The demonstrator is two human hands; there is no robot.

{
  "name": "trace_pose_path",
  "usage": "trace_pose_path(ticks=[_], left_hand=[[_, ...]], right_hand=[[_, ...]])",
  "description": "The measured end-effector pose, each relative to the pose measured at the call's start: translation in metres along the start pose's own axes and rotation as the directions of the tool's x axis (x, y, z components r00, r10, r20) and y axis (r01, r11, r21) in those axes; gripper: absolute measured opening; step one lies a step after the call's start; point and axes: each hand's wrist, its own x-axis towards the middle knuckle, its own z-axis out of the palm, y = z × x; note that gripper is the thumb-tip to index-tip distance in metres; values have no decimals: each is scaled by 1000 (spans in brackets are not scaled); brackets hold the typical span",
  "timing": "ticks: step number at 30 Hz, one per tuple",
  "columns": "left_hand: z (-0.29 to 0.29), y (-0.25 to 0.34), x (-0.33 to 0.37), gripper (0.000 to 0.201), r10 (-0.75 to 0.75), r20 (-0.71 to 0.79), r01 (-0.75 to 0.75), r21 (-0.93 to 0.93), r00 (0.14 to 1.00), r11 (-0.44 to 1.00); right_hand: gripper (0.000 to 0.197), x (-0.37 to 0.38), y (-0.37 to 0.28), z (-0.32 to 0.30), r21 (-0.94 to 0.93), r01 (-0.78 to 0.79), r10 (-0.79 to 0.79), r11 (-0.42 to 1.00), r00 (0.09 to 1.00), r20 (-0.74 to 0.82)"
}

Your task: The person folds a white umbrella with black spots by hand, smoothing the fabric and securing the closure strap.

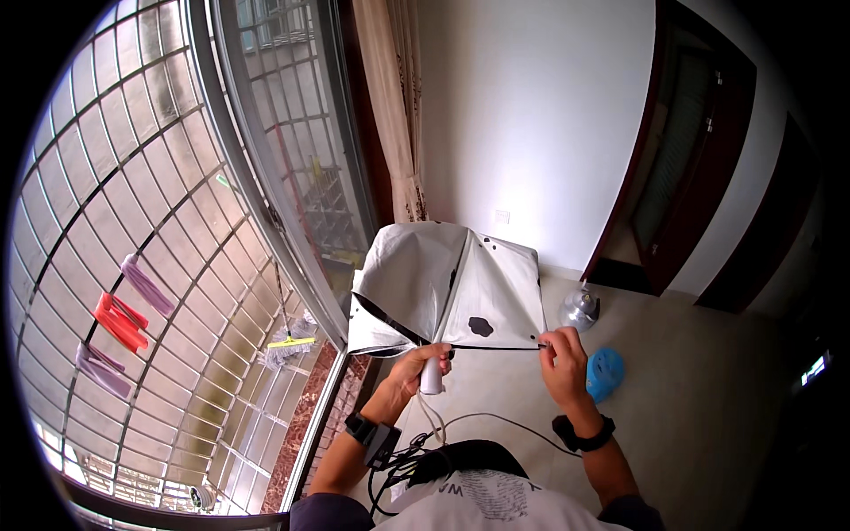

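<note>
A pale grey-white umbrella (412, 270) with black spots is spread in front of me, its canopy partly unfolded with loose folds and a dark edge. My left hand (420, 365) is closed around its white handle (431, 379), just below the canopy's near edge. From the handle hangs a light-coloured strap (434, 414). At the near right corner of the canopy, the fingers of my right hand (564, 365) pinch the dark edge or a rib tip. The canopy hides the umbrella's shaft and most ribs.
On the floor at right stand a shiny metal kettle (580, 309) and a blue plastic item (606, 375). Left are a sliding window frame (266, 203), a barred grille (133, 195) with hanging cloths, and a mop (289, 343). Black cables (403, 465) dangle near my left forearm.
</note>
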Motion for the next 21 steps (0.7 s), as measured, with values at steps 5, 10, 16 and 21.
trace_pose_path(ticks=[5, 10, 16, 21], left_hand=[[2, -2, 1, 18, 226, -297, -96, 395, 928, 914], [-15, -15, 17, 22, 429, -255, -106, 745, 867, 658], [-13, -43, 34, 50, 471, 590, -251, 759, 655, -601], [-12, -46, 41, 43, 440, 533, -491, 844, 723, -217]], right_hand=[[20, -17, 25, -6, 121, -241, 204, 963, 945, 256], [38, -5, 10, 22, 660, -694, 365, 286, 716, 595], [43, -14, 51, 84, 799, -486, 256, -353, 772, 582], [41, -30, 70, 108, 716, -421, 194, -557, 772, 605]])
